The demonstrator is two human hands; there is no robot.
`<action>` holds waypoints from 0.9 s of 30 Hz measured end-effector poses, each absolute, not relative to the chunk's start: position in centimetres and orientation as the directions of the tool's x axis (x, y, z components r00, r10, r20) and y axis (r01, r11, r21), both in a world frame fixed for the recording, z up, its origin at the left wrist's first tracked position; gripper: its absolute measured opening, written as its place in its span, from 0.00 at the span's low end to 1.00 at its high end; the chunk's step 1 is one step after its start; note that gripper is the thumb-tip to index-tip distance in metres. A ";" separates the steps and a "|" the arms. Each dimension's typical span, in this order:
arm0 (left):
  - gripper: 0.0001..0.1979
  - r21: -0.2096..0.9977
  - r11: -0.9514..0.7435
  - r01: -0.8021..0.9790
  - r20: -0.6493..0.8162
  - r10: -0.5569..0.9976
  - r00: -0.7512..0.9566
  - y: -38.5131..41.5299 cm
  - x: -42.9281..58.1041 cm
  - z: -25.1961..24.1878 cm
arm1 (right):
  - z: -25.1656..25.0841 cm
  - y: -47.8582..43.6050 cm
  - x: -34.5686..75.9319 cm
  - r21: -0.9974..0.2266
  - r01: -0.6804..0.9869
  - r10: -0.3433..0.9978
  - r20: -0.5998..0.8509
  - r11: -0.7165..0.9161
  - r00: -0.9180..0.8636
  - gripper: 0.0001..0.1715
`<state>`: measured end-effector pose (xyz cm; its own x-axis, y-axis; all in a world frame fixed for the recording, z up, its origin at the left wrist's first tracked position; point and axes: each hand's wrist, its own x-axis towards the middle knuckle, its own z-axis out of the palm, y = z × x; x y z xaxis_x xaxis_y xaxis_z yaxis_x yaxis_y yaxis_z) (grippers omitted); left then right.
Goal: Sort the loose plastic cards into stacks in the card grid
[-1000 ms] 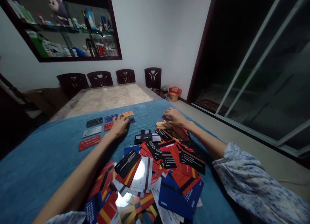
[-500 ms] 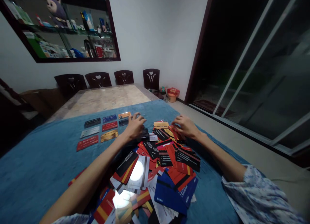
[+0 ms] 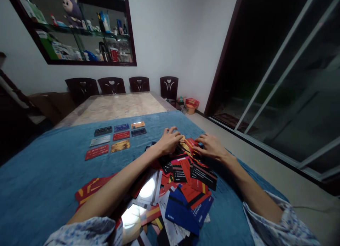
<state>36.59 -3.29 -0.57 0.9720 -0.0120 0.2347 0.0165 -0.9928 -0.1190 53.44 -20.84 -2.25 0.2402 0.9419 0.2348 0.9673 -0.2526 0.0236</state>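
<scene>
Bank-style cards lie in a loose pile on a blue cloth, many of them red, black, white and blue. My left hand is over the pile's far end, fingers curved and spread, fingertips at the yellow cards. Its thumb is hidden. Just to the right, my right hand is at the pile's far right edge beside a red card. Its thumb and fingers are apart, with a bit of blue showing between them. Whether either hand touches a card firmly cannot be made out.
Left of the pile, several cards are laid out in rows, among them a gold card and a red card. More red cards lie beside my left forearm. Dark chairs stand beyond the table.
My left hand has moved right, from beside the black cards to over the yellow ones. My right hand has shifted slightly right and down. The view has turned a little.
</scene>
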 end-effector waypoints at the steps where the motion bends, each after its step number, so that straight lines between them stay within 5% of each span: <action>1: 0.22 -0.122 -0.993 0.005 0.223 -0.022 0.975 -3.4 36.9 -0.6 | -2.2 -20.9 53.3 0.025 0.966 0.943 0.225 -0.257 0.245 0.24; 16: 0.27 -0.132 -0.972 -0.193 0.009 -0.196 0.981 -4.5 41.8 -1.0 | -2.1 -21.2 52.5 -0.035 0.956 0.948 0.126 -0.291 0.294 0.27; 27: 0.19 -0.160 -0.953 -0.257 -0.020 -0.258 0.966 -4.1 42.2 -0.7 | -2.9 -21.1 53.5 -0.106 0.976 0.962 0.179 -0.188 0.205 0.21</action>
<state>42.20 -4.09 -0.68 0.9660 -0.2576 -0.0202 -0.2574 -0.9529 -0.1604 53.50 -21.12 -2.89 0.2045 0.9624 0.1790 0.9765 -0.1879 -0.1057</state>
